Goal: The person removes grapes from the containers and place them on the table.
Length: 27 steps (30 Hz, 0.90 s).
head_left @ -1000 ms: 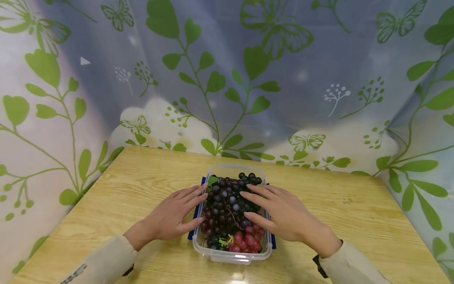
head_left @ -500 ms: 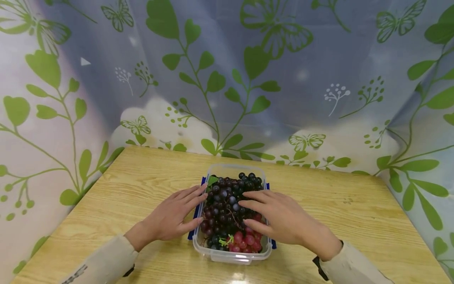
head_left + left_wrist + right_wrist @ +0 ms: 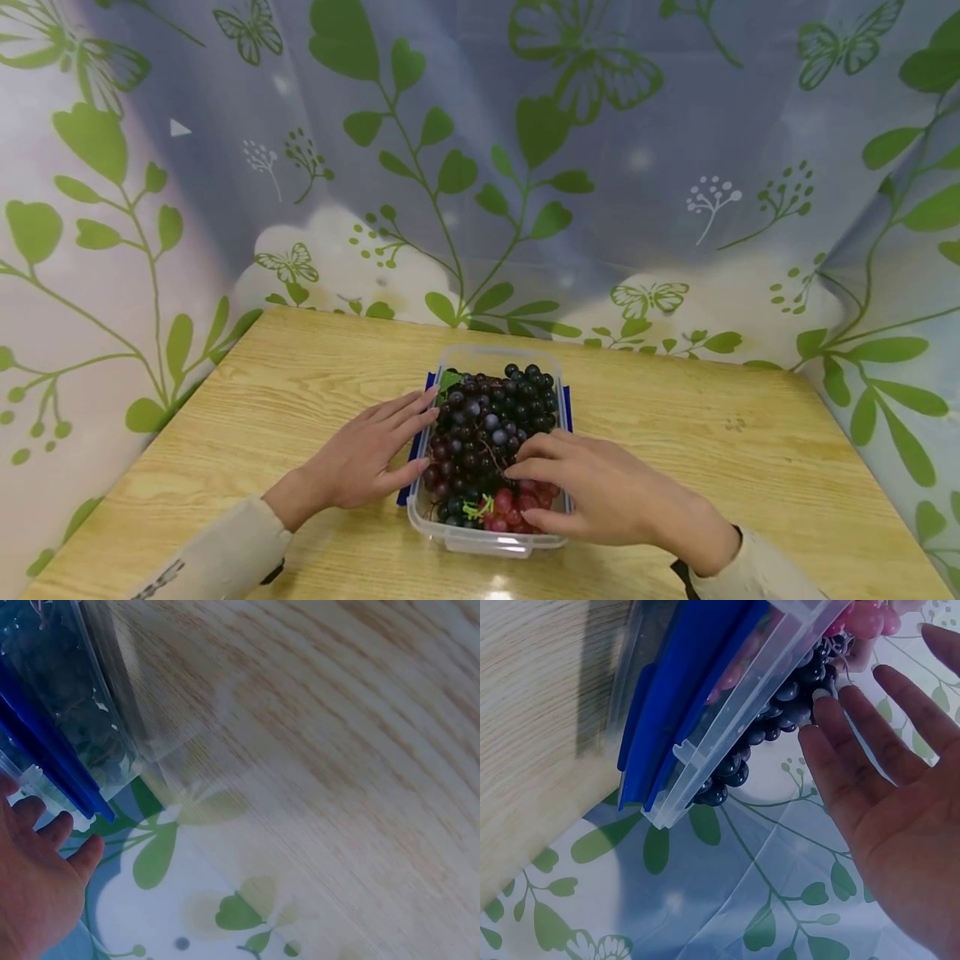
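A clear plastic food container heaped with bunches of grapes stands on the table. Dark grapes fill most of it, and a red bunch lies in the near right corner. My left hand lies along the left wall, fingers extended, fingertips right at the rim. My right hand is over the near right part, its spread fingers above the red grapes and partly hiding them. In the right wrist view the same hand shows loosely bent fingers, tips close to the dark grapes.
Blue side latches hang down on the container, one seen in the left wrist view and one in the right wrist view. A patterned cloth rises behind the wooden table and on both sides.
My right hand has moved toward me across the grapes, from the dark ones to above the red bunch, uncovering dark grapes at the right. The left hand has stayed in place.
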Available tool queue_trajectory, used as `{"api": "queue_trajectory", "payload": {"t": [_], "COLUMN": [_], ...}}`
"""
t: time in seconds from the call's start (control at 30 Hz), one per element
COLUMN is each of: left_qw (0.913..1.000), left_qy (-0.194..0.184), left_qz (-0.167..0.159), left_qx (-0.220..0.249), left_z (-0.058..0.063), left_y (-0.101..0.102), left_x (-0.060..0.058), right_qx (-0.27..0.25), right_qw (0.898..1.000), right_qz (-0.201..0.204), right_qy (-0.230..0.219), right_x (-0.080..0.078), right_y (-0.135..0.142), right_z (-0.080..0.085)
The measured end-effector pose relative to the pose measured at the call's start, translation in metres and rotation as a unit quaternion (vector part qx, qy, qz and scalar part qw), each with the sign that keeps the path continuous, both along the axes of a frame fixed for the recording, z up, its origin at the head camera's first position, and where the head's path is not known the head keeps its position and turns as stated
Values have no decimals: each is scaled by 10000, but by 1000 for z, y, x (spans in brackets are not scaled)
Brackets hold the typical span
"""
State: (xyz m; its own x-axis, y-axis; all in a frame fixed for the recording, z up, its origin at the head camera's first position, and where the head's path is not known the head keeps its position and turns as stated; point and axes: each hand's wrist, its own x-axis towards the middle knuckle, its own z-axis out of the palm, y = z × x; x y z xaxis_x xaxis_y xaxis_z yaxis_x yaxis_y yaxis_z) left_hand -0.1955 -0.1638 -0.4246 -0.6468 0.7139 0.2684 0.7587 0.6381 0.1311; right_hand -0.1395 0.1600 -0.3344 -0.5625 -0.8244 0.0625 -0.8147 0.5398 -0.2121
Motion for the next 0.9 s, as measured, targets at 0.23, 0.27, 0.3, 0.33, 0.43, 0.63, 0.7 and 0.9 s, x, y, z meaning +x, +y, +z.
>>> {"api": "queue_trajectory", "payload": {"t": [0.23,0.27,0.3,0.33,0.43,0.63,0.7,0.9], "left_qw": [10000,9999,9999,9999,9999,9999,9998,9998], "left_qy": [-94,-109,-119,-125,-100,-16,-1,-75], "left_qz": [10,10,11,10,18,-16,-39,-5], "left_qx": [24,30,37,43,52,150,200,189], "left_z": [0,0,0,-1,-1,-2,-2,-4], "left_y": [0,0,0,0,0,0,1,1], "left_x": [0,0,0,0,0,0,0,0], "right_qx": [73,87,97,106,137,262,268,-1], "right_qw": [9999,9999,9999,9999,9998,9993,9993,9991], "right_qz": [93,99,104,105,96,-21,-63,2], "right_qy": [-82,-76,-49,-14,133,271,269,421], "right_x": [2,2,2,2,3,3,4,3], "right_y": [-1,-1,-1,-1,-1,-2,-2,-4], "right_z": [-1,-1,-2,-2,-5,-10,-12,-20]}}
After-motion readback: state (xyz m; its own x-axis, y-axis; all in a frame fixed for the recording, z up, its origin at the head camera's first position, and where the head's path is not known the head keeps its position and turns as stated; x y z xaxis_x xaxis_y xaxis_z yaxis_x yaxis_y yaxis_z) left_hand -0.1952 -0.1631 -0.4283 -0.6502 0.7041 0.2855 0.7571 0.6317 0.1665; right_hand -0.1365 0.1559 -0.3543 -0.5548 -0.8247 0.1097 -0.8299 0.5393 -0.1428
